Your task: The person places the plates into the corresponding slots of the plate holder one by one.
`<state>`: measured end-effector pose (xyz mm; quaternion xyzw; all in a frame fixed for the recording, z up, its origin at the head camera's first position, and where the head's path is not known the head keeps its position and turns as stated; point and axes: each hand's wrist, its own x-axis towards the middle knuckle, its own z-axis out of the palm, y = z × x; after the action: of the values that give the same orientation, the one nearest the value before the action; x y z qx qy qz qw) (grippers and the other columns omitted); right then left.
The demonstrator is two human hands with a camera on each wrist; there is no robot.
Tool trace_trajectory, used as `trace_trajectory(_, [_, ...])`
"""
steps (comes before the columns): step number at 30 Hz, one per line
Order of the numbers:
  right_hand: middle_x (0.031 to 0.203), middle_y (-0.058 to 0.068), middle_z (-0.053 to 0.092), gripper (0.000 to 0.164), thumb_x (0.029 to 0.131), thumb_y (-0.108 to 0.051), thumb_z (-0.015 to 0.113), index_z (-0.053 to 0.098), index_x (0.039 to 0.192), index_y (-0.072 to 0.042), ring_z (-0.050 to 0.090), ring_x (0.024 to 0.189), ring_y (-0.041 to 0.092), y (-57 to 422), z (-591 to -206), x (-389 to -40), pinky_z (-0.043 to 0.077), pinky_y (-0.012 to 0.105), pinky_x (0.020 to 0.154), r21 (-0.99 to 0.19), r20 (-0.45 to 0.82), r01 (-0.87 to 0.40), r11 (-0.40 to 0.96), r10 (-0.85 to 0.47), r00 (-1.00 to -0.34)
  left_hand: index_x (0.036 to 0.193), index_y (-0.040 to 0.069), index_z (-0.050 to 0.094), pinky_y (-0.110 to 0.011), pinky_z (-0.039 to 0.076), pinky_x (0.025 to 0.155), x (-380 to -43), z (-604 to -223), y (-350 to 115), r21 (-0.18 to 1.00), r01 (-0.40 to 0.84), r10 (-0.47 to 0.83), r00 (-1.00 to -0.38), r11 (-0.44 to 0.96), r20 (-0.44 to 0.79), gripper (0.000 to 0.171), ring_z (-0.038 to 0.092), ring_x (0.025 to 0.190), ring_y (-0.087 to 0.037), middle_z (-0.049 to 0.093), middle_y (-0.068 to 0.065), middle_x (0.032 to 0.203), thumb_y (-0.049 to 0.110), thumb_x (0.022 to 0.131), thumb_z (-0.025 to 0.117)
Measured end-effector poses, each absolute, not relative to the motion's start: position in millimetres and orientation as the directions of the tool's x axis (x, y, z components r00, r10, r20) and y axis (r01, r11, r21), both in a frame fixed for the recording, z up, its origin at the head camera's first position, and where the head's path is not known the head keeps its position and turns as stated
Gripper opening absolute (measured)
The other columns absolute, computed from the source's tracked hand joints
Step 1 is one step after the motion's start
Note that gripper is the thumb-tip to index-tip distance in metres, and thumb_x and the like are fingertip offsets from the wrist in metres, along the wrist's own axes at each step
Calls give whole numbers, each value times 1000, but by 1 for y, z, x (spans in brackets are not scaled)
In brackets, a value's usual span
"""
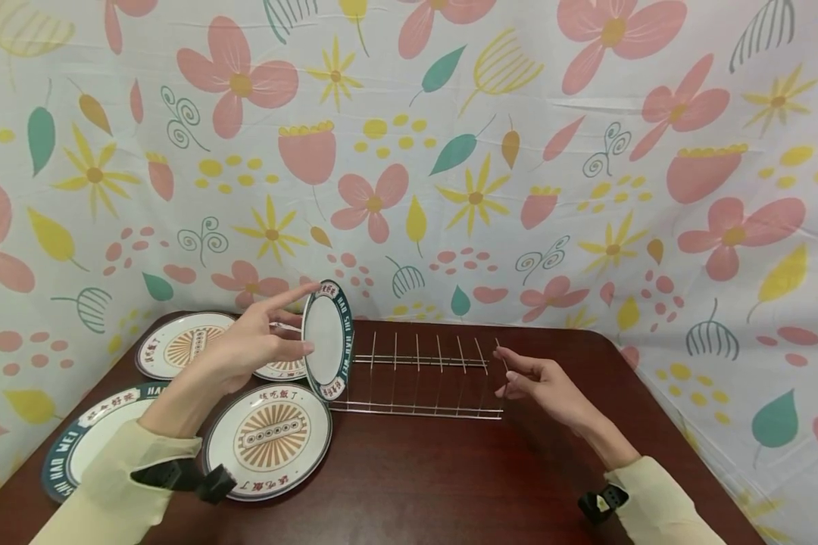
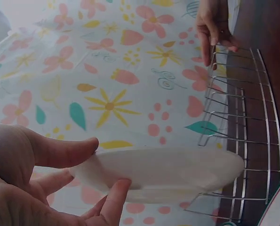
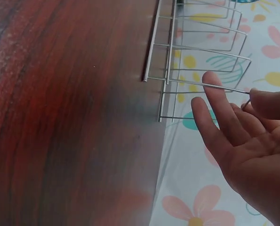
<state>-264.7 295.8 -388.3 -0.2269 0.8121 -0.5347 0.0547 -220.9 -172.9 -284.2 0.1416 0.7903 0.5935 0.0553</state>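
In the head view my left hand [image 1: 235, 348] holds a small white plate [image 1: 326, 341] with a dark teal lettered rim. The plate stands on edge at the left end of a silver wire dish rack [image 1: 416, 413]. From the left wrist view, thumb and fingers grip the rim of the plate [image 2: 163, 169], its side toward the camera plain white. My right hand [image 1: 552, 386] pinches the upright wire at the rack's right end. That grip shows close up in the right wrist view, where thumb and fingers of the hand [image 3: 252, 150] meet at the wire's top corner.
Left of the rack lie several plates: a white one with an orange sunburst [image 1: 269, 443], a larger teal-rimmed one [image 1: 109, 420] partly under the left arm, and others behind, including a sunburst plate [image 1: 163, 348]. A flowered cloth [image 1: 409, 151] hangs behind the dark wooden table [image 1: 450, 484].
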Motion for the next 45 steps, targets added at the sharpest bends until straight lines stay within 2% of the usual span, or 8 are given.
trace_trajectory(5, [160, 32, 37, 51, 110, -4, 52, 38, 159, 6, 75, 100, 33, 296, -390, -265, 59, 42, 92, -874, 147, -327, 360, -445, -884, 168, 18, 30, -31, 58, 83, -228, -292, -165, 965, 91, 301, -953, 247, 12, 86, 59, 99, -26, 39, -31, 135, -5, 95, 70])
trace_trajectory(15, [151, 32, 50, 50, 109, -3, 53, 41, 157, 7, 75, 94, 35, 299, -389, -268, 62, 41, 84, -825, 195, -401, 398, -465, -863, 169, 19, 29, -28, 58, 83, -235, -296, -158, 976, 41, 299, -954, 214, -26, 85, 57, 99, -23, 36, -30, 137, -4, 97, 68])
trace_trajectory(23, [154, 29, 48, 51, 109, -3, 54, 42, 158, 3, 75, 95, 31, 300, -388, -268, 61, 41, 72, -815, 194, -406, 412, -466, -863, 168, 18, 30, -26, 57, 76, -238, -301, -158, 984, 28, 303, -953, 177, -27, 84, 57, 88, -18, 39, -29, 132, -5, 97, 68])
trace_trajectory(31, [155, 28, 47, 51, 109, -1, 53, 42, 158, 2, 75, 96, 32, 299, -388, -269, 59, 42, 60, -833, 192, -396, 386, -470, -861, 168, 18, 31, -26, 57, 78, -242, -306, -160, 989, 19, 305, -952, 149, -28, 83, 56, 93, -19, 37, -28, 132, -6, 97, 67])
trace_trajectory(45, [159, 28, 41, 52, 110, -5, 54, 39, 160, 3, 75, 99, 31, 300, -391, -271, 59, 41, 61, -847, 195, -393, 359, -476, -857, 167, 19, 34, -31, 57, 90, -247, -311, -163, 983, 47, 299, -954, 175, -8, 80, 57, 103, -24, 39, -27, 133, -2, 98, 68])
